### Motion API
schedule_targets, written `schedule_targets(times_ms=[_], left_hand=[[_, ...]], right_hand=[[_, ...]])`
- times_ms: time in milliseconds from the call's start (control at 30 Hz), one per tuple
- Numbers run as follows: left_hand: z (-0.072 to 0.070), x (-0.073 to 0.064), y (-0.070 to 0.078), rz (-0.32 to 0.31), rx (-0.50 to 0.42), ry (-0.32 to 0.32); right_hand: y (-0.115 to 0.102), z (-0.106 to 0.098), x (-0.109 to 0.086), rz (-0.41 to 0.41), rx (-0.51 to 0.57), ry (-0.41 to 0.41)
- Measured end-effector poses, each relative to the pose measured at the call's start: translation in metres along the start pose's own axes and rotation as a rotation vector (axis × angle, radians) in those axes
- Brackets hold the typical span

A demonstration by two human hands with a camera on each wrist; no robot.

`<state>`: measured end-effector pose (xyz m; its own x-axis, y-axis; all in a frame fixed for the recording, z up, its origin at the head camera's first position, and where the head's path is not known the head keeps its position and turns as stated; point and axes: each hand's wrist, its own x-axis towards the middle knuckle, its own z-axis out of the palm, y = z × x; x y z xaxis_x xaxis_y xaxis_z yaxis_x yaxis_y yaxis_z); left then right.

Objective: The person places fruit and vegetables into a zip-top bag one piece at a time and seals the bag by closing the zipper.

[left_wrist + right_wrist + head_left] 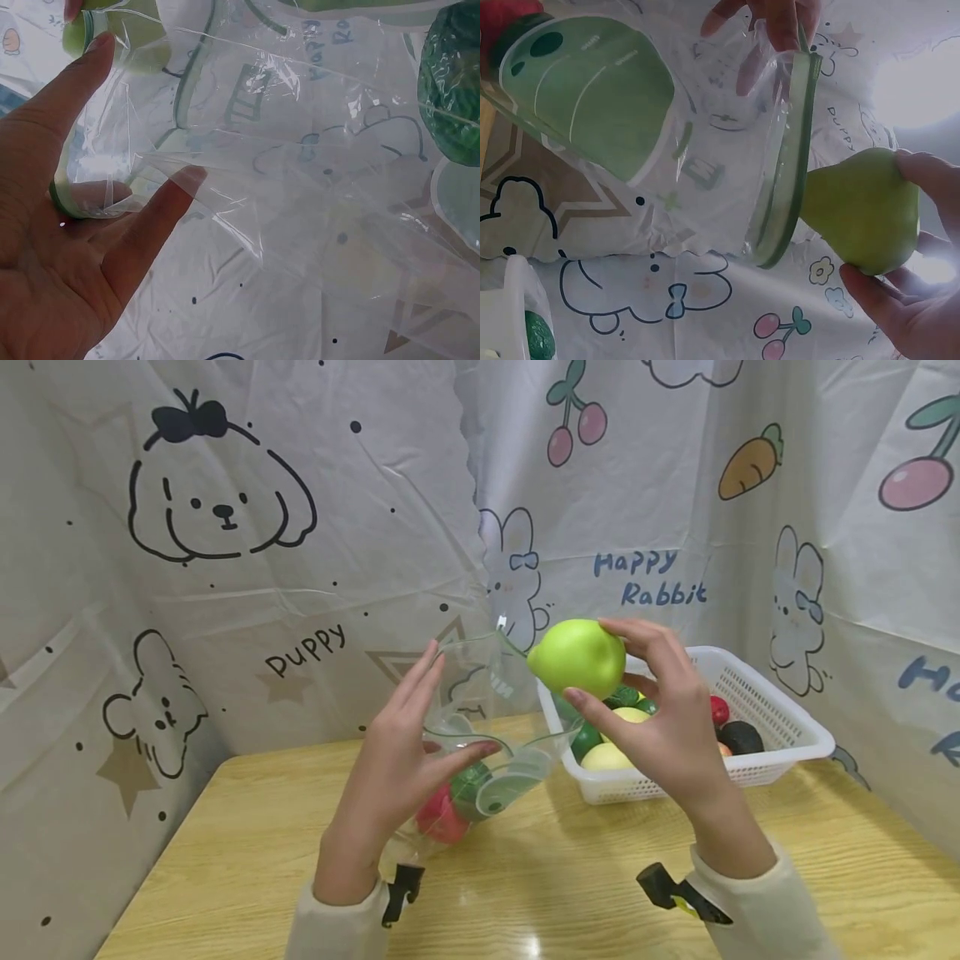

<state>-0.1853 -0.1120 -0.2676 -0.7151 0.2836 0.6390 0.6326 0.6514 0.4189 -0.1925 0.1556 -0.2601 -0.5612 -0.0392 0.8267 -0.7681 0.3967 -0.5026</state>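
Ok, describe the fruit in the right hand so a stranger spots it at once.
Find the white basket on the wooden table. In front of its left end, the right hand grips a pear: bright yellow-green, tapering, the only fruit gripped directly.

Right of the left hand (401,739), the clear bag (517,772) gapes at the mouth, leaving a way in; the green fruit (577,658) in the right hand (667,718) obstructs its right edge. Beyond and below the right hand, the basket (806,750) blocks passage. The curtain (397,560) bounds both hands ahead. Nearer than both, the counter (540,885) leaves room.
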Motion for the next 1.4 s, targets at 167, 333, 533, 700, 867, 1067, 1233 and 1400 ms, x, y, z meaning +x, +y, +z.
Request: schedule_targets(times_ms=[167, 333, 533, 700, 867, 1067, 1233, 1400], left_hand=[[0.0, 0.0, 0.001, 0.003, 0.021, 0.003], [-0.002, 0.0, 0.001, 0.002, 0.033, 0.011], [-0.005, 0.0, 0.001, 0.002, 0.032, 0.025], [-0.005, 0.001, 0.001, -0.008, 0.034, 0.025], [-0.005, 0.001, 0.002, -0.019, 0.026, 0.016], [-0.005, 0.001, 0.001, -0.015, 0.029, 0.02], [-0.005, 0.0, 0.001, -0.011, 0.029, 0.024], [-0.006, 0.0, 0.001, -0.014, 0.024, 0.026]], right_hand=[[-0.002, 0.002, -0.001, -0.035, 0.023, -0.006], [0.001, 0.003, -0.001, -0.038, 0.026, -0.069], [0.007, 0.005, 0.0, 0.021, -0.05, -0.15], [0.011, 0.006, -0.001, 0.085, -0.082, -0.203], [0.012, 0.007, -0.002, 0.113, -0.093, -0.227], [0.012, 0.008, -0.002, 0.125, -0.105, -0.242], [0.012, 0.009, -0.002, 0.126, -0.115, -0.248], [0.012, 0.01, -0.002, 0.111, -0.13, -0.265]])
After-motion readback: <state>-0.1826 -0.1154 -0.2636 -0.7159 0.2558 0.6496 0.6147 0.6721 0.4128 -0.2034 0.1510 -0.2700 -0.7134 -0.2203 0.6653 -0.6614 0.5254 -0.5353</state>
